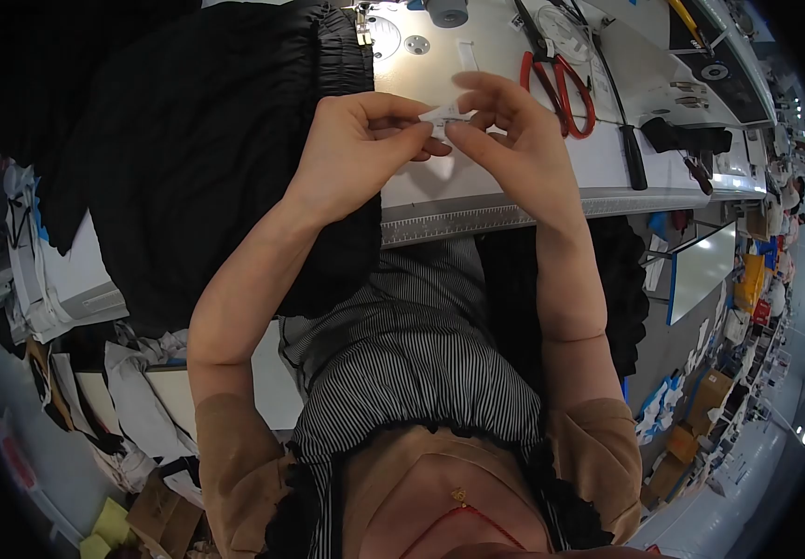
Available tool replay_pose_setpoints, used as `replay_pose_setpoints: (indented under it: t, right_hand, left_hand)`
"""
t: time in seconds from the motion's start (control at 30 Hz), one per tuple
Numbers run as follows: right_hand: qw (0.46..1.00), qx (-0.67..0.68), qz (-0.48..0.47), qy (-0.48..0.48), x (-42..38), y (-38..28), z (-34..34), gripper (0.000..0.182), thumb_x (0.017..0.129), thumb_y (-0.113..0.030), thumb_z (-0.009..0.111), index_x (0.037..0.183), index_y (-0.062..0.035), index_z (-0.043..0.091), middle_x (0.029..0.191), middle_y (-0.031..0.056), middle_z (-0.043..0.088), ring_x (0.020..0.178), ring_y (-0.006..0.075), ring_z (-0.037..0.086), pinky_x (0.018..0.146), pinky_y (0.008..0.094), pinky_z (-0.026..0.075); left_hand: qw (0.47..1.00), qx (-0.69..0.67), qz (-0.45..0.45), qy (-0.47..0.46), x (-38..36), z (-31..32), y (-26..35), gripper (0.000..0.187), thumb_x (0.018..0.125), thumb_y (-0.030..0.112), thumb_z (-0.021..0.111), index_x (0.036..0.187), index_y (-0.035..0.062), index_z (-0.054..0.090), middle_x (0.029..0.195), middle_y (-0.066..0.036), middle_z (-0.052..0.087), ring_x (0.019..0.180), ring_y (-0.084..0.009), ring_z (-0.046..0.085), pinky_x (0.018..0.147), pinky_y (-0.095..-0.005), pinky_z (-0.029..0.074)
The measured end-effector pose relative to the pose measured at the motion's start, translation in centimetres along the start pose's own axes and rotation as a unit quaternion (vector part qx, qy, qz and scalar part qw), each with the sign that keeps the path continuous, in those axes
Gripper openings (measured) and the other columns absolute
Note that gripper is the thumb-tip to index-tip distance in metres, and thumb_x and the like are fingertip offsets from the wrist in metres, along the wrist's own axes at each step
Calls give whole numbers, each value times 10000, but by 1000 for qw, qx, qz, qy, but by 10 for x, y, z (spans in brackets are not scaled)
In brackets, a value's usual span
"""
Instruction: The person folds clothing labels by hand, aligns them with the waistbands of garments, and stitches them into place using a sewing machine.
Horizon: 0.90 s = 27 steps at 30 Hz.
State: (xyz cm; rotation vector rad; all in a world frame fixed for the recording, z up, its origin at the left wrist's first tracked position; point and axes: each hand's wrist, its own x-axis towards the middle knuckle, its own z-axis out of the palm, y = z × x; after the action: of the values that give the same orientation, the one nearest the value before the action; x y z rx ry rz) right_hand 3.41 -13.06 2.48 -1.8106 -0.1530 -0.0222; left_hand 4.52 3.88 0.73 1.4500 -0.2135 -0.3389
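Observation:
A small white fabric label point(443, 115) with dark print is pinched between both hands, just above the white sewing table. My left hand point(356, 149) is closed, with thumb and forefinger on the label's left end. My right hand point(517, 135) grips the right end between thumb and fingers, its forefinger raised. Left of them lies a black garment point(197, 158) with a gathered elastic waistband point(345, 47), which reaches the sewing machine's presser foot point(363, 24). Another narrow white strip point(466, 56) rests on the machine bed behind my right hand.
Red-handled scissors point(563, 98) lie right of my right hand, beside a long black-handled tool point(634, 154). A ruler strip point(458, 222) runs along the table's front edge. A black cloth piece point(687, 137) is farther right. Cardboard boxes point(708, 396) stand on the floor at right.

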Motion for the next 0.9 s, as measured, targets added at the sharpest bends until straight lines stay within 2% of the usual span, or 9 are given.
replay_pose_setpoints:
  t: [0.23,0.33,0.43,0.47,0.57,0.63,0.77,0.83,0.9]
  right_hand:
    - [991,-109,-16,-71,3,-3,6,129,732,-60,631,842,6,612,639,-28,558,567,35,455,521,166,355]
    - [990,-113,-19,-78,22,4,6,159,720,-100,648,823,15,609,686,-1,568,570,39,461,522,170,355]
    - [982,-179,-44,-43,51,14,13,188,703,-136,649,818,8,612,724,39,574,618,77,487,562,212,394]
    - [972,-187,-136,-42,62,22,17,187,693,-163,636,773,3,603,726,57,565,681,140,519,619,268,427]
    - [960,-267,-87,11,78,35,32,184,633,-201,579,724,-53,639,814,91,594,913,274,494,742,375,418]
    - [946,-318,-60,3,81,32,39,196,624,-209,599,699,-28,604,843,83,587,861,241,532,718,336,428]
    - [930,-361,49,-50,91,23,44,251,583,-228,615,668,4,577,956,98,570,853,215,571,710,300,443]
    - [931,-361,46,-18,90,22,50,247,578,-225,617,652,7,580,954,99,571,843,216,573,698,293,444]
    - [932,-359,42,13,90,26,53,243,574,-223,618,636,9,582,952,101,572,834,216,574,686,286,445]
  left_hand:
    - [1000,1,-4,14,-9,-4,8,191,814,8,546,995,-41,585,845,-104,636,770,-142,629,705,-235,513]
    - [970,233,64,36,-19,-23,17,241,798,33,577,1035,-7,568,961,-100,611,883,-171,606,779,-278,489]
    - [674,689,255,78,-11,-47,13,407,739,153,646,1104,36,507,1155,-103,499,1100,-270,466,902,-341,404]
    - [674,689,253,81,-7,-53,9,407,739,153,646,1104,36,507,1155,-103,499,1100,-270,466,902,-341,404]
    - [694,680,236,26,4,-62,-2,337,750,158,633,1042,30,525,1101,-104,527,1031,-252,511,839,-322,441]
    - [689,677,259,24,8,-67,-6,148,757,111,595,847,25,514,970,-66,539,866,-208,530,702,-330,461]
    - [743,618,252,47,17,-71,-1,129,781,95,569,869,17,517,915,-73,551,838,-215,532,659,-332,466]
    - [869,465,137,96,18,-74,4,116,793,70,548,881,3,512,871,-83,555,830,-230,534,658,-334,463]
    - [879,442,156,91,17,-72,2,116,795,58,543,889,-2,510,890,-87,553,845,-238,533,676,-337,464]
